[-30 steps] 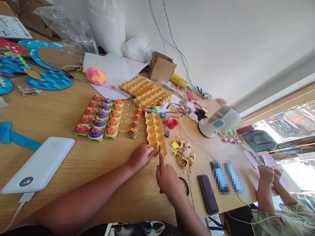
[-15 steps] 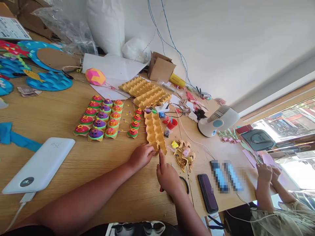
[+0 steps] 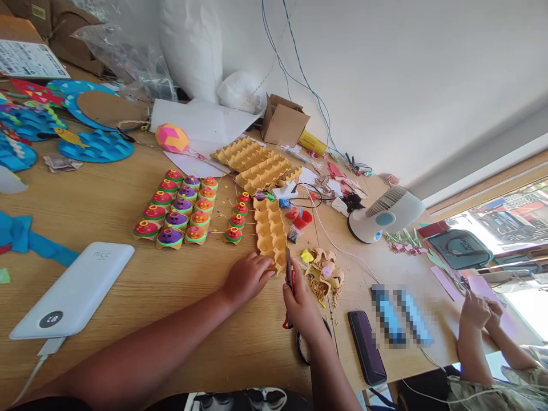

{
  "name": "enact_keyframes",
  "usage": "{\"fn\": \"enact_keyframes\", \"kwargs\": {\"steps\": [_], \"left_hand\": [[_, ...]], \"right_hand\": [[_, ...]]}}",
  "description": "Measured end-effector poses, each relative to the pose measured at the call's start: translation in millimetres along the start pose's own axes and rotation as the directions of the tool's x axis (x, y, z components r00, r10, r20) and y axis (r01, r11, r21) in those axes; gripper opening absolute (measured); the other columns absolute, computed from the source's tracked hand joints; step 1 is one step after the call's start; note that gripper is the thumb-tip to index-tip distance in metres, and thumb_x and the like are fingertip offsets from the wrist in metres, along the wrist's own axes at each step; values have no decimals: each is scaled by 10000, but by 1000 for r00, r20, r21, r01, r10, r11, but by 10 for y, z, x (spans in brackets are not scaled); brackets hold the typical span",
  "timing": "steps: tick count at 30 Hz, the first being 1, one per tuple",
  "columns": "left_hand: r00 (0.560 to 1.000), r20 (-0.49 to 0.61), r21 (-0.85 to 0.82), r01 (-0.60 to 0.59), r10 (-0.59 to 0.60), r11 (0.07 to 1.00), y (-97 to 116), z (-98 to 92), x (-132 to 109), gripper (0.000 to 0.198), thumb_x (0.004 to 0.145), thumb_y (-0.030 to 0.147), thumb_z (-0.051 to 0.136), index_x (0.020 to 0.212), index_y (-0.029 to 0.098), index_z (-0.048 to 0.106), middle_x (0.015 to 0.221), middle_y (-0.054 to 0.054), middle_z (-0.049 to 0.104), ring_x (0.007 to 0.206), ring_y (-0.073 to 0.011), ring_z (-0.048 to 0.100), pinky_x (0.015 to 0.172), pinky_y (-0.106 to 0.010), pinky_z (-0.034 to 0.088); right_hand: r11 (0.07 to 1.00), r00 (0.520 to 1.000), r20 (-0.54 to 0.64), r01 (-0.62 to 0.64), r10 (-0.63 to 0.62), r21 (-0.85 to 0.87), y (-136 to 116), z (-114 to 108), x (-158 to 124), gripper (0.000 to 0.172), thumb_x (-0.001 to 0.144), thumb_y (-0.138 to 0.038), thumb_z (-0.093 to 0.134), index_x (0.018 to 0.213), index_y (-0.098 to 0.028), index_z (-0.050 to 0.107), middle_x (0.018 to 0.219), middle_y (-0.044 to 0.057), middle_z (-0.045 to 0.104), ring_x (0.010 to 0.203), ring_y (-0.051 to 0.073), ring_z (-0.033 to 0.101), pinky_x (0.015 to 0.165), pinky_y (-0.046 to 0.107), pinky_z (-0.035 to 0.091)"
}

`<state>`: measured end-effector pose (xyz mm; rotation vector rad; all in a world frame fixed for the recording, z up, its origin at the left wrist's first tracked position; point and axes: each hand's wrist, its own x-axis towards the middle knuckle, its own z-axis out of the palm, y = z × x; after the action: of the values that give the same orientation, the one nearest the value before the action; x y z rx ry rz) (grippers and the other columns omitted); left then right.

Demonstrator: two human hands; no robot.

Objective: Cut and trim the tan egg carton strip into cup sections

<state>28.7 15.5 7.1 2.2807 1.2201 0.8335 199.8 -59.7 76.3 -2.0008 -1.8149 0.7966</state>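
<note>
My left hand [image 3: 249, 276] grips the near end of a yellow egg-carton strip [image 3: 269, 228] lying on the wooden table [image 3: 107, 211]. My right hand [image 3: 302, 304] is closed on red-handled scissors [image 3: 289, 274], whose blades point up beside the strip's near right edge. Just right of the blades lies a heap of cut carton scraps [image 3: 323, 273]. Rows of painted carton cups [image 3: 182, 208] stand to the left of the strip.
A white power bank [image 3: 72, 291] lies at the near left, a black phone [image 3: 367, 347] near right. A small white fan [image 3: 385, 214], more egg cartons [image 3: 257, 162], a cardboard box [image 3: 285, 120] and blue paper crafts [image 3: 94, 145] stand further back. Another person's hands [image 3: 482, 308] work at the right.
My right hand has lifted the scissors so the blades now show upright beside the carton strip. The view has shifted slightly. My left hand stays on the strip's end.
</note>
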Motion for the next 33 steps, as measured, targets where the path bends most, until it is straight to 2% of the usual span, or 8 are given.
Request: {"fn": "enact_keyframes", "kwargs": {"steps": [3, 9, 15, 21, 27, 33], "left_hand": [[1000, 15, 6, -11, 11, 1000, -19, -16, 9, 146, 993, 290, 550, 1039, 218, 668, 999, -35, 733, 951, -218, 608, 814, -341, 446], [1000, 13, 45, 6, -7, 999, -31, -19, 30, 170, 996, 272, 541, 921, 213, 681, 898, -38, 717, 889, -211, 589, 773, -324, 425], [1000, 13, 47, 27, -28, 999, -26, -21, 30, 171, 979, 282, 579, 855, 216, 675, 856, -33, 704, 866, -210, 583, 744, -313, 402], [1000, 10, 59, 17, -18, 998, -51, -2, 26, 178, 984, 300, 571, 865, 214, 672, 863, -31, 711, 864, -204, 589, 749, -318, 407], [1000, 12, 40, 27, -28, 999, -57, 10, 32, 192, 978, 282, 575, 830, 213, 676, 843, -37, 706, 869, -205, 600, 749, -315, 417], [998, 13, -40, 68, -67, 997, -80, 39, 46, 174, 962, 266, 592, 831, 208, 691, 840, -37, 712, 875, -200, 625, 762, -307, 439]], "right_hand": [[994, 1000, 19, 14, -12, -108, -64, 14, 21, 685, 975, -274, 369, 1626, -258, 158, 1284, 99, 678, 1062, 224, 676, 918, 348, 518], [984, 995, 98, 50, -34, -169, -18, 128, -139, 695, 967, -205, 359, 1629, -245, 152, 1279, 99, 699, 1047, 226, 699, 902, 332, 513], [960, 989, 145, 3, 39, -281, -69, 154, -228, 695, 992, -232, 333, 1638, -196, 79, 1089, 106, 755, 931, 221, 716, 802, 299, 501], [937, 984, 158, -19, 79, -348, -151, 135, -262, 669, 1007, -240, 322, 1636, -184, 100, 1054, 108, 758, 887, 213, 719, 740, 269, 479], [894, 985, 140, -28, 101, -448, -194, 210, -186, 642, 1023, -243, 296, 1631, -149, 112, 957, 108, 764, 813, 215, 721, 697, 268, 483], [909, 982, 170, -8, 87, -417, -199, 177, -201, 608, 1034, -261, 277, 1622, -160, 161, 982, 115, 768, 838, 221, 734, 717, 282, 499]]}}
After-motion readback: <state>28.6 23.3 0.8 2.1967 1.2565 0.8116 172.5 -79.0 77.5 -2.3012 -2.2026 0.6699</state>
